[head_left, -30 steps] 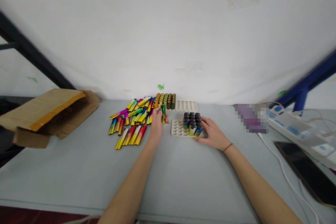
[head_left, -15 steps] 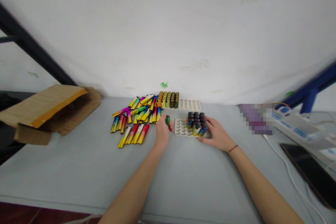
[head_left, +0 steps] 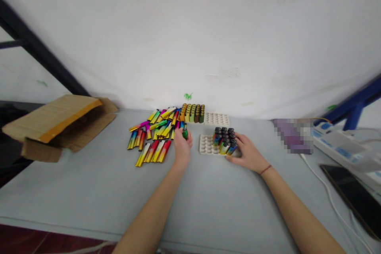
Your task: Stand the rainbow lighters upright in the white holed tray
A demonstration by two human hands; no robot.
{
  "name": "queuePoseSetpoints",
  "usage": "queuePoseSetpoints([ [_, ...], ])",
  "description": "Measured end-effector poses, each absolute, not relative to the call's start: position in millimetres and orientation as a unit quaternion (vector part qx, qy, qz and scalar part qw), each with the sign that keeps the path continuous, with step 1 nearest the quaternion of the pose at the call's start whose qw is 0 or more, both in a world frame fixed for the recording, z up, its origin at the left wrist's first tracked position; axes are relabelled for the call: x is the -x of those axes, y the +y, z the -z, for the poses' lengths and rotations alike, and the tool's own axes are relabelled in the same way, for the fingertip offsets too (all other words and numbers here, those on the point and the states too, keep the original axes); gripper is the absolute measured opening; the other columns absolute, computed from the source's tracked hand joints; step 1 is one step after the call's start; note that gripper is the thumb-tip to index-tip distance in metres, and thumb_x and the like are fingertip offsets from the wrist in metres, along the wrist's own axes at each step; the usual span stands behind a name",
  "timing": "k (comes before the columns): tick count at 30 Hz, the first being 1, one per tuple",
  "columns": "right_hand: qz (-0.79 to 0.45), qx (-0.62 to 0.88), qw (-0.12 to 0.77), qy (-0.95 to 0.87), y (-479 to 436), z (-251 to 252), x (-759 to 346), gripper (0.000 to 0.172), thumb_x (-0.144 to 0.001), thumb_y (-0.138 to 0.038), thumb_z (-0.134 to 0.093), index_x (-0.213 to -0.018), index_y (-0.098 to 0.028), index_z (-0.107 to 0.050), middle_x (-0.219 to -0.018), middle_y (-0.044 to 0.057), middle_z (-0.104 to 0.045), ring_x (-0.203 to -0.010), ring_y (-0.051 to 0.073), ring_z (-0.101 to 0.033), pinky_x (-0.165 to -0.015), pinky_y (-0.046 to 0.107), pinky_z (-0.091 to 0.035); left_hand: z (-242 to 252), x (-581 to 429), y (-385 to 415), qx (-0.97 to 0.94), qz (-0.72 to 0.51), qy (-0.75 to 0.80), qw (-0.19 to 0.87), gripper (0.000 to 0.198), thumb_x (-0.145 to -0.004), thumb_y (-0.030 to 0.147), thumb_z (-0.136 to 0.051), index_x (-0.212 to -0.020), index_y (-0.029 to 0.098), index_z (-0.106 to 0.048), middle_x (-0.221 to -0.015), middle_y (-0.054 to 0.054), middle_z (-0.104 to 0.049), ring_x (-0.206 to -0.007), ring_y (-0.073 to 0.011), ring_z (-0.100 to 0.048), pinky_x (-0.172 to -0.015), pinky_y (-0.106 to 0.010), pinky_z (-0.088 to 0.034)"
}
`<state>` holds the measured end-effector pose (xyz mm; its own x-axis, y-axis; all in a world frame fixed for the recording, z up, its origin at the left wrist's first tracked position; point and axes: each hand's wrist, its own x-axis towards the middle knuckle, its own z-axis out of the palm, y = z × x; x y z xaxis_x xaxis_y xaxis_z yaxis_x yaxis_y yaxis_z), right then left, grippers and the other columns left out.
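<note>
We note a white front tray (head_left: 207,145), black-topped lighters (head_left: 224,139) standing upright in its right half. Left hand (head_left: 182,146), just left of the front tray, wrapped around a green lighter (head_left: 185,132). Right hand (head_left: 247,154) bends around the tray's right end, thumb and fingers apart; we cannot tell if it grips. Loose shiny lighters (head_left: 162,131) lie left of the front tray; behind it, a second tray (head_left: 217,119).

Grey tbl (head_left: 226,210) holds lighters (head_left: 152,152), trays (head_left: 209,150), box (head_left: 67,117), prob. phone (head_left: 353,198).
</note>
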<state>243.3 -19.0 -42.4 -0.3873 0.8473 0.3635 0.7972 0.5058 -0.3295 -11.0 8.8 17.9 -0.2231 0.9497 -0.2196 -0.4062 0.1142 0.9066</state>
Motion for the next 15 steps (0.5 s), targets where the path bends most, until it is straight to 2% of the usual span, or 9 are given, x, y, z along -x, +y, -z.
queuePoseSetpoints([
  [3,-0.052,0.493,0.251,-0.831,-19.0,42.0,-243.5,0.064,-0.081,-0.056,-0.067,-0.131,-0.019,-0.054,-0.136,0.018,-0.055,-0.122,0.037,-0.054,-0.107,0.057,-0.043,-16.2,9.8,8.5,-0.261,-0.602,0.502,0.563,0.045,-0.091,0.046,-0.033,-0.053,0.021,-0.033,-0.044,0.007,-0.024,-0.036,-0.0060,-0.018,-0.038,-0.020,-0.013],
  [9,-0.048,0.491,0.252,-0.832,-19.3,40.8,-243.7,0.065,-0.081,-0.056,-0.068,-0.130,-0.016,-0.055,-0.135,0.019,-0.055,-0.121,0.036,-0.054,-0.107,0.056,-0.045,-12.6,7.9,8.5,-0.244,-0.596,0.497,0.581,0.048,-0.089,0.057,-0.033,-0.056,0.022,-0.035,-0.044,0.008,-0.026,-0.036,-0.0058,-0.018,-0.038,-0.020,-0.014],
  [12,-0.045,0.492,0.249,-0.833,-19.6,40.5,-243.3,0.065,-0.081,-0.057,-0.067,-0.130,-0.017,-0.054,-0.134,0.019,-0.055,-0.121,0.037,-0.054,-0.106,0.057,-0.045,-11.7,7.5,8.8,-0.244,-0.595,0.499,0.581,0.043,-0.086,0.052,-0.040,-0.057,0.022,-0.035,-0.045,0.009,-0.027,-0.036,-0.0056,-0.019,-0.038,-0.020,-0.014],
  [15,-0.042,0.492,0.246,-0.834,-19.7,40.2,-243.2,0.065,-0.081,-0.057,-0.067,-0.130,-0.016,-0.054,-0.134,0.019,-0.055,-0.121,0.037,-0.054,-0.107,0.057,-0.045,-13.2,7.5,8.6,-0.243,-0.589,0.499,0.587,0.040,-0.087,0.046,-0.037,-0.055,0.022,-0.034,-0.044,0.008,-0.025,-0.036,-0.0060,-0.018,-0.037,-0.020,-0.013],
])
